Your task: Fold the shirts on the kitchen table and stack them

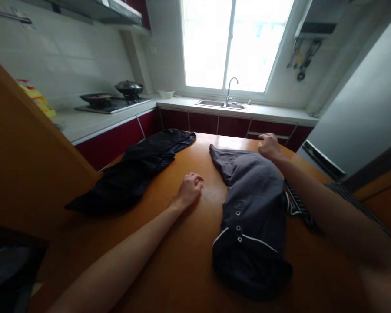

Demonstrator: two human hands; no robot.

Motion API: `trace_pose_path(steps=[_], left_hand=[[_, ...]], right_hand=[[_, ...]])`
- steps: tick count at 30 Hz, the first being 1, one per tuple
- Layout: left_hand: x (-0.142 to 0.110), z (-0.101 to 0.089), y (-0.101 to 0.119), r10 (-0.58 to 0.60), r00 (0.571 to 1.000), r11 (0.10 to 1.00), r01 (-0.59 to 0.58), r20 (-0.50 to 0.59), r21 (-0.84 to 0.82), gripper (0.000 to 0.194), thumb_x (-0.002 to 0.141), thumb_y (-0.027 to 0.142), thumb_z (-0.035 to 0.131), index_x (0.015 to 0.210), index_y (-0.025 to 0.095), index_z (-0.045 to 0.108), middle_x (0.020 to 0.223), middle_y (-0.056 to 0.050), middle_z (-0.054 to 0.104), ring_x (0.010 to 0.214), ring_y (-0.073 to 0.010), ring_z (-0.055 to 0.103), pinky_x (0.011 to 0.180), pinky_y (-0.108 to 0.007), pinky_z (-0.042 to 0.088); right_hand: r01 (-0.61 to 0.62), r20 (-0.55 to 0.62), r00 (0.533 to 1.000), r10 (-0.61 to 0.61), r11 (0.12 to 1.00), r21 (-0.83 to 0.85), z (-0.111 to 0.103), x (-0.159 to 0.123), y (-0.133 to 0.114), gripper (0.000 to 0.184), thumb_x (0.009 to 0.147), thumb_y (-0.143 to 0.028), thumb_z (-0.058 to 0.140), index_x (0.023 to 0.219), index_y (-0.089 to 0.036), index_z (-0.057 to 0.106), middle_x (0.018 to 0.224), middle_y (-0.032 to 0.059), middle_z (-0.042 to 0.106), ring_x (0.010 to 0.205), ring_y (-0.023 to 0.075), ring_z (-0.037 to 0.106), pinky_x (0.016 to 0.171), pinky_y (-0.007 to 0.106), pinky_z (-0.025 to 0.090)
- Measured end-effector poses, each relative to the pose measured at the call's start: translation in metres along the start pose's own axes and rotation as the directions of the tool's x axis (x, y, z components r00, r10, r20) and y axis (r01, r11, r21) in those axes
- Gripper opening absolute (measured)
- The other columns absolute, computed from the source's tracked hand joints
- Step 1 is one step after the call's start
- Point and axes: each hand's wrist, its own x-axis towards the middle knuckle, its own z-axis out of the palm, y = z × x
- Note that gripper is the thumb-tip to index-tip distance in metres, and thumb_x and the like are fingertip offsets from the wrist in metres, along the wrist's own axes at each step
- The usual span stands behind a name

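Note:
A grey-blue garment point(251, 204) with white piping and snap buttons lies along the orange table point(189, 261). My right hand point(270, 146) rests on its far edge, fingers curled down onto the cloth. My left hand point(190, 188) lies on the bare table just left of the garment, fingers loosely curled, holding nothing. A black garment point(140, 167) lies spread on the table's left side, apart from both hands. A striped cloth point(298, 206) shows under my right forearm.
Behind the table runs a white counter with dark red cabinets point(117, 139), a stove with a wok point(129, 88), and a sink with tap point(226, 102) under the window. A grey fridge point(361, 117) stands right. An orange panel point(22, 152) rises at left.

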Motion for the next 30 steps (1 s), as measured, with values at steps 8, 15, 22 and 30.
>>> trace_pose_path(steps=[8,15,22,30], left_hand=[[-0.005,-0.002,0.010,0.081,0.988,0.992,-0.092,0.132,0.084,0.014,0.084,0.017,0.060,0.088,0.021,0.073,0.096,-0.005,0.068,0.098,-0.0237,0.060,0.092,-0.036,0.046],[-0.031,0.005,0.057,0.257,0.895,0.962,-0.273,0.366,-0.009,0.012,0.087,0.033,0.068,0.091,0.029,0.078,0.095,-0.003,0.070,0.098,-0.0231,0.059,0.091,-0.036,0.042],[-0.045,0.020,0.070,0.256,0.882,0.966,-0.247,0.395,-0.076,0.012,0.082,0.022,0.067,0.074,0.022,0.075,0.082,-0.002,0.070,0.081,-0.0179,0.060,0.078,-0.029,0.043],[-0.010,-0.007,0.033,-0.170,0.936,0.951,0.073,-0.309,-0.302,0.010,0.092,0.025,0.053,0.090,0.019,0.062,0.088,-0.004,0.064,0.085,-0.0194,0.062,0.078,-0.029,0.047]], right_hand=[[0.236,0.113,0.965,-0.235,0.972,0.002,-0.048,-0.184,0.014,0.029,0.083,-0.015,0.047,0.102,-0.022,0.068,0.110,0.0084,0.066,0.109,0.0251,0.059,0.103,0.042,0.044],[0.175,0.171,0.976,-0.132,0.948,-0.265,-0.063,-0.247,0.062,0.019,0.085,-0.028,0.055,0.095,-0.022,0.070,0.112,0.0134,0.064,0.108,0.0321,0.057,0.097,0.049,0.046],[0.190,0.401,0.916,0.007,0.873,-0.449,-0.063,-0.239,0.067,0.026,0.090,-0.025,0.055,0.111,-0.017,0.068,0.123,0.0150,0.063,0.115,0.0311,0.055,0.099,0.041,0.044],[0.206,0.436,0.900,0.023,0.857,-0.471,-0.074,-0.238,0.066,0.025,0.093,-0.026,0.052,0.108,-0.015,0.069,0.119,0.0157,0.064,0.110,0.0299,0.058,0.097,0.040,0.045]])
